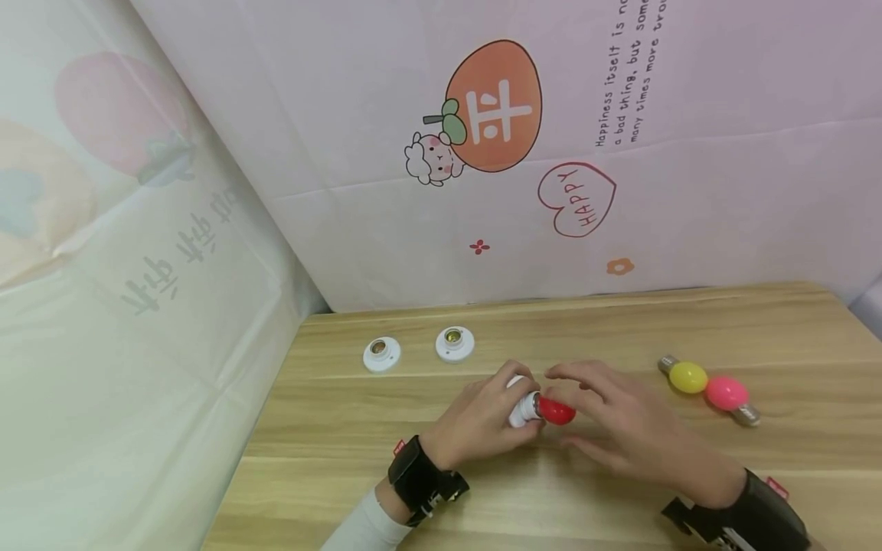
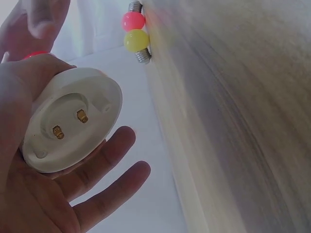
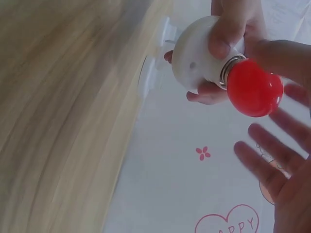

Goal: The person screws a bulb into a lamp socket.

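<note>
Currently, item 1: one red bulb [image 1: 560, 412], metal base at the mouth of a white lamp holder [image 2: 99, 92], some thread showing; both held up off the worktop [image 1: 331, 474]. Item 2: L. hand [image 1: 482, 417] — gripping the holder betw. thumb and fingers, two fingers sticking out. Item 3: R. hand [image 1: 630, 428] — fingers loosely spread about the bulb, not clenched; can't tell if my thumb touches it. Item 4: yellow bulb [image 1: 688, 377] and pink bulb [image 1: 727, 393], lying globe to globe, to my R. Item 5: two round sockets [image 1: 455, 345], apart, mouths up, back L. Handling, my est.: bulb light, stiff, smooth so poss. slippery, prob. fragile; best held w/ fingertips round the globe's widest part, no hard squeeze. Holder light, rigid; grip by rim or collar.
</note>
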Motion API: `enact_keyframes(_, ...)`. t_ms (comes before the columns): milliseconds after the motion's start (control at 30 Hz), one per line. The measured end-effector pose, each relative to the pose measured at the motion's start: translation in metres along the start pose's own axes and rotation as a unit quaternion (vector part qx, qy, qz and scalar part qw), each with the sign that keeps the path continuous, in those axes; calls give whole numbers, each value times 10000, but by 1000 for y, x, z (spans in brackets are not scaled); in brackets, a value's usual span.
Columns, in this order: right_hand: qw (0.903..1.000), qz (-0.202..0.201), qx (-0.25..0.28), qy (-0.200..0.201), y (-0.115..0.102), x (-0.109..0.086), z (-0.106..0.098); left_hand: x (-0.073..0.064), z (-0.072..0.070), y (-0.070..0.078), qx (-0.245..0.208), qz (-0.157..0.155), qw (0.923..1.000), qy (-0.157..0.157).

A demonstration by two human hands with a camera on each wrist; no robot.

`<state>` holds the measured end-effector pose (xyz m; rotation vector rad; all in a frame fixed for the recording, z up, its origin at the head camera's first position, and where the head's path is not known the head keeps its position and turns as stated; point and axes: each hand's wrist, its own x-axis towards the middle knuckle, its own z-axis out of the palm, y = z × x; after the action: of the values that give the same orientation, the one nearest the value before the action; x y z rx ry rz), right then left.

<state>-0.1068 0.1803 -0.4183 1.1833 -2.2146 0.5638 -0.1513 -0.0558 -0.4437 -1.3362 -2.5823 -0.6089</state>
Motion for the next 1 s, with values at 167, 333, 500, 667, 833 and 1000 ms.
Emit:
enact_keyframes(167,9989,-441,127,-50,-2,4,-4,-1,-1,0,20,-27,10000,22)
enact_keyframes(333,9985,-518,180,-35,-5,6,-5,-1,-2,-1,-39,-33,10000,46)
enact_keyframes(500,9979,-607,188,130,-8,7,-5,-1,-4,-1,-73,-33,9999,69)
enact_keyframes(667,9971,-665,231,294,-9,10,-4,-1,-4,0,-77,-8,10000,57)
enact_keyframes(833,9967,-669,265,387,-9,13,-4,-1,-4,1,-106,-2,9999,-14)
enact_keyframes(1000,9976,-522,297,335,-8,11,-3,0,-3,1,-50,-11,10000,-54)
